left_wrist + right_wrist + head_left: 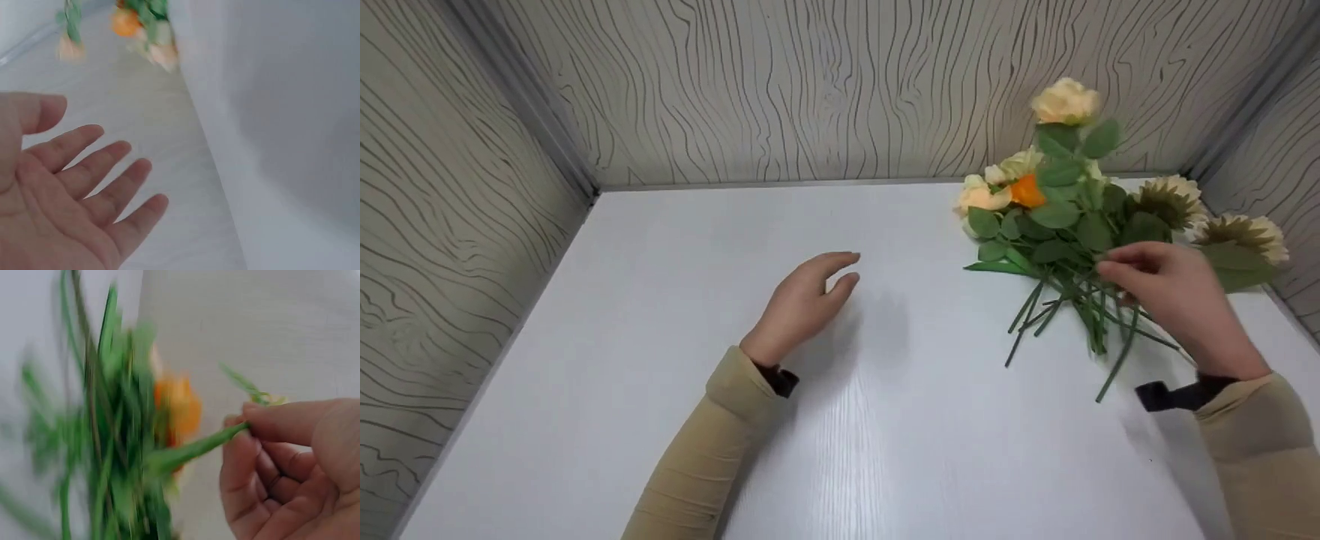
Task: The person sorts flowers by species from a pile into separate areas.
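My right hand (1174, 296) pinches a green stem (202, 447) between thumb and fingertips. That stem seems to belong to a peach rose (1065, 101) raised above a heap of flowers at the back right of the table. In the heap lie paler blooms (981, 196), an orange flower (1026, 191), leaves and crossing green stems. The right wrist view blurs much of the heap. My left hand (802, 300) hovers over the middle of the white table, holding nothing; its fingers (121, 183) are spread and relaxed in the left wrist view.
Two cream flowers with pointed green undersides, one a large bloom (1241, 240), lie at the table's right edge. Wood-grain patterned panels (810, 90) enclose the back and sides. The white tabletop (607, 337) stretches left and forward of the flowers.
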The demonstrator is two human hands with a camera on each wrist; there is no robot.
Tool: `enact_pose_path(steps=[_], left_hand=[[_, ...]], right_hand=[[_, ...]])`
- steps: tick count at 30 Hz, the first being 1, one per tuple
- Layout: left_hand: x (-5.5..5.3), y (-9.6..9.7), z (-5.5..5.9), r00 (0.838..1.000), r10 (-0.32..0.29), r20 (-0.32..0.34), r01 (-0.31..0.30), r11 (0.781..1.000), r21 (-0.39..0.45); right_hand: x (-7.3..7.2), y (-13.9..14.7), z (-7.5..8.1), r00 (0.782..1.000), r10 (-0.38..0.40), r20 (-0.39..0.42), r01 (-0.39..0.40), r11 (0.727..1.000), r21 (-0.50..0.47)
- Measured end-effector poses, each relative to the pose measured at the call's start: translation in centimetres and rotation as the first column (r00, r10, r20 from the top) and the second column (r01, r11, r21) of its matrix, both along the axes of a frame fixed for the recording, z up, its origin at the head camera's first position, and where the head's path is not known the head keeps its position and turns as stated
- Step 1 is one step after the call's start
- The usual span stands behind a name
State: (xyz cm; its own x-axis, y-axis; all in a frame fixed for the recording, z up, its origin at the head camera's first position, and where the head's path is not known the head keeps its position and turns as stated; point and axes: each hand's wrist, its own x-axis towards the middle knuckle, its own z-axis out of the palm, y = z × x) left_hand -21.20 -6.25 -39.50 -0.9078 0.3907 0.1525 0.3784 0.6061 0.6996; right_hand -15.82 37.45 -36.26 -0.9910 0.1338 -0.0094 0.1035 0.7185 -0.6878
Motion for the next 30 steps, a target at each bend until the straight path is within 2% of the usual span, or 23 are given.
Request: enact_pose_path(steps=[3, 6, 9, 12, 15, 19, 23, 26, 28, 30], left_hand=[[0.4, 1.8, 0.5, 0.997, -0.045, 0.065, 0.033, 0.983, 0.18], [0.4, 3.5, 0.5, 0.99, -0.077, 0.118, 0.033, 0.94, 0.339], [0.4, 4.7, 0.1, 0.987, -0.085, 0.138, 0.016, 0.899, 0.438], [0.3, 5.3, -0.5, 0.985, -0.072, 0.157, -0.016, 0.867, 0.498], [0.2, 5.5, -0.8, 0.979, -0.065, 0.194, -0.056, 0.827, 0.559], [0.0, 5.7, -1.0, 0.964, -0.098, 0.248, -0.082, 0.776, 0.625], [-0.3, 5.5, -0.8, 0.947, -0.13, 0.295, -0.105, 0.74, 0.665], [-0.5, 5.1, -0.6, 0.933, -0.145, 0.33, -0.139, 0.701, 0.7], [-0.6, 4.9, -0.6, 0.92, -0.164, 0.355, -0.16, 0.671, 0.724], [-0.7, 4.8, -0.6, 0.908, -0.184, 0.376, -0.178, 0.644, 0.744]], right_hand=[[-0.6, -4.9, 0.0, 0.994, 0.106, -0.009, -0.106, 0.982, -0.153], [-1.1, -9.9, -0.8, 0.98, 0.193, -0.039, -0.197, 0.946, -0.258], [-1.3, -13.9, -2.0, 0.959, 0.273, -0.073, -0.282, 0.912, -0.299], [-1.2, -16.4, -3.1, 0.941, 0.326, -0.094, -0.339, 0.889, -0.309], [-1.2, -17.6, -3.7, 0.934, 0.341, -0.11, -0.358, 0.879, -0.314], [-1.0, -18.0, -4.0, 0.932, 0.35, -0.098, -0.361, 0.858, -0.365], [-1.0, -18.0, -4.2, 0.913, 0.405, -0.051, -0.383, 0.808, -0.447], [-1.0, -18.0, -4.4, 0.879, 0.477, 0.006, -0.406, 0.756, -0.514], [-0.9, -18.1, -4.4, 0.863, 0.504, 0.038, -0.405, 0.735, -0.544], [-0.9, -18.3, -4.6, 0.859, 0.51, 0.053, -0.399, 0.73, -0.555]])
